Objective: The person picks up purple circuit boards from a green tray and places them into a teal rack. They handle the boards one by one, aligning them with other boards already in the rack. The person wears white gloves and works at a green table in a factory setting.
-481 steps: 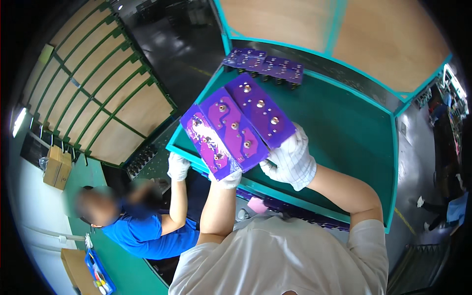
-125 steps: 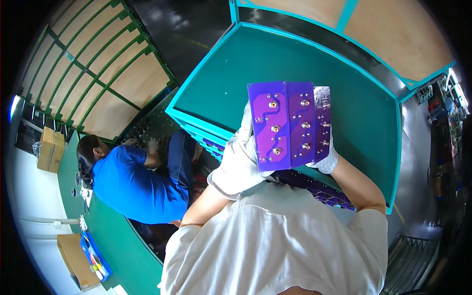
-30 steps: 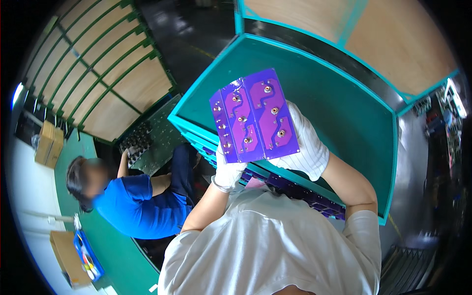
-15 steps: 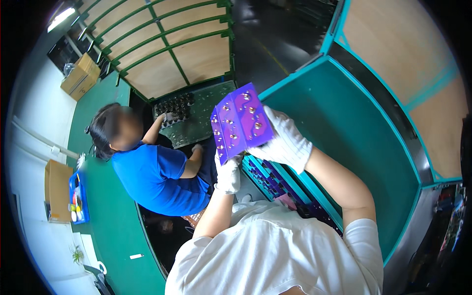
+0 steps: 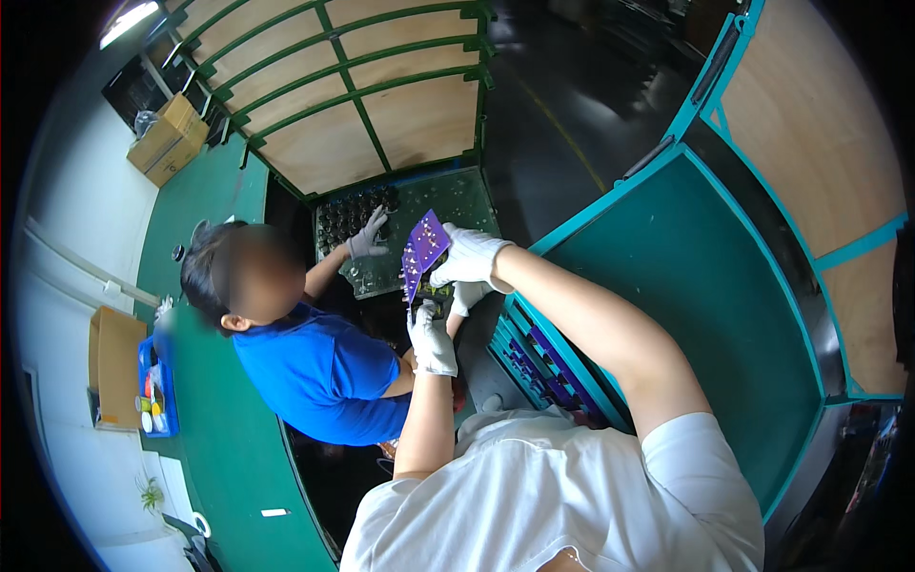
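Note:
A purple board (image 5: 425,240), creased across and dotted with small shiny metal pieces, is held tilted over the near end of a low table. My right hand (image 5: 474,255), in a white glove, grips its right edge. My left hand (image 5: 433,345), also gloved, is closed at its lower end; a dark part shows by its fingertips, too small to make out. Just behind my hands is a co-worker's gloved hand (image 5: 467,297), partly hidden. The co-worker's other gloved hand (image 5: 370,234) is spread over the table beside rows of dark round parts (image 5: 345,217).
A co-worker in a blue shirt (image 5: 319,357) sits close on the left. Behind them runs a long green bench (image 5: 214,419) with a blue bin (image 5: 157,386). A teal-framed green table (image 5: 681,305) stands at right, beside a rack of purple boards (image 5: 548,362). A green-framed wooden panel (image 5: 324,143) rises beyond.
My hands have moved the purple board farther away and slightly left, turning it more edge-on. The co-worker's one hand has lifted off the dark parts, and the other has come near my hands.

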Tool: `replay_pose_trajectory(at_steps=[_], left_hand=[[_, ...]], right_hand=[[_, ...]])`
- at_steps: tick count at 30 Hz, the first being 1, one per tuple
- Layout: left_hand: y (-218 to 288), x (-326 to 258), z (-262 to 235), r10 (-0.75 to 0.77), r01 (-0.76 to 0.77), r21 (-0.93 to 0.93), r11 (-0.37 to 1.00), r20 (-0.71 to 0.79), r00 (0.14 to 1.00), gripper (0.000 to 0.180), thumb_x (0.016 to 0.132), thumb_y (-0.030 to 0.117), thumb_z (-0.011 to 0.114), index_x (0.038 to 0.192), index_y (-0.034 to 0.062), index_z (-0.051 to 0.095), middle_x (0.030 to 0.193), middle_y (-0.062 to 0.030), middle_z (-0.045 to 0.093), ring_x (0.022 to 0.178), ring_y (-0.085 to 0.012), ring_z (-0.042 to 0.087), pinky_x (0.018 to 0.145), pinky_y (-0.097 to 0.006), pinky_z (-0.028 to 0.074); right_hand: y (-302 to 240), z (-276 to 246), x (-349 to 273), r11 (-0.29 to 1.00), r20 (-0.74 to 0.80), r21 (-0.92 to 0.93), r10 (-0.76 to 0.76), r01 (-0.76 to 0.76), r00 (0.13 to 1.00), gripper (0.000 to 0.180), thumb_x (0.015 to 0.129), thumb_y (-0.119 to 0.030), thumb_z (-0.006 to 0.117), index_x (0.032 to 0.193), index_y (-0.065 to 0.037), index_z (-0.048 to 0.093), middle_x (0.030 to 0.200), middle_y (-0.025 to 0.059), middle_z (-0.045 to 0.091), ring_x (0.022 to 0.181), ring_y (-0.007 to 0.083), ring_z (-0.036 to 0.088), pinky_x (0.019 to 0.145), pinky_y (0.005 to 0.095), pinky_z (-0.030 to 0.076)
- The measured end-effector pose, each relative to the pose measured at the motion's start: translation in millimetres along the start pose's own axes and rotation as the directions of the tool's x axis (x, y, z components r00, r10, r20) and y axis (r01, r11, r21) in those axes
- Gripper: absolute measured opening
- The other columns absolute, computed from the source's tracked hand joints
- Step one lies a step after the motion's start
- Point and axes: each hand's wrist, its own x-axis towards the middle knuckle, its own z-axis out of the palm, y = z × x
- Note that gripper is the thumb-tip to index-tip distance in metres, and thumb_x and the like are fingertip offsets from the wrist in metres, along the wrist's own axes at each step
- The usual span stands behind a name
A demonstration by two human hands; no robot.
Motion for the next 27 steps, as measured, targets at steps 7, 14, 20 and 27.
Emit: replay_pose_trajectory(at_steps=[7,14,20,27], left_hand=[[4,12,-13,-0.183,0.207,0.155,0.966,-0.155,0.971,0.03,0.09,0.016,0.049,0.118,0.0074,0.055,0.116,-0.0114,0.061,0.108,-0.0306,0.062,0.088,-0.043,0.051],[8,48,-30,-0.162,0.2,0.208,0.957,-0.187,0.969,0.033,0.092,0.018,0.055,0.121,0.0032,0.055,0.115,-0.0094,0.06,0.096,-0.0227,0.064,0.084,-0.037,0.054],[-7,110,-79,-0.177,0.229,0.273,0.934,-0.203,0.963,0.037,0.097,0.024,0.055,0.127,0.0031,0.051,0.101,-0.0114,0.066,0.09,-0.022,0.064,0.077,-0.037,0.054],[1,68,8,-0.236,0.169,0.568,0.806,0.046,0.971,0.048,0.103,0.042,0.04,0.139,0.012,0.046,0.138,-0.008,0.053,0.126,-0.0241,0.048,0.107,-0.036,0.033]], right_hand=[[-5,2,32,0.997,0.198,0.063,0.021,-0.034,0.98,0.081,0.065,-0.037,0.077,0.131,0.002,0.048,0.127,0.0236,0.055,0.116,0.0357,0.055,0.097,0.0389,0.045],[18,51,70,0.988,-0.024,-0.049,0.149,-0.15,0.989,0.077,0.077,-0.05,0.064,0.127,0.007,0.049,0.108,0.0259,0.066,0.098,0.0399,0.065,0.087,0.0428,0.051],[-18,21,10,0.966,0.248,-0.124,-0.192,0.228,0.949,0.057,0.087,-0.05,0.054,0.115,-0.001,0.06,0.102,0.0216,0.067,0.094,0.0402,0.064,0.082,0.0495,0.049],[52,-44,-182,0.99,-0.417,0.039,-0.109,0.138,0.902,0.041,0.09,-0.027,0.063,0.122,-0.002,0.057,0.123,0.0196,0.06,0.114,0.0329,0.058,0.098,0.0403,0.046]])
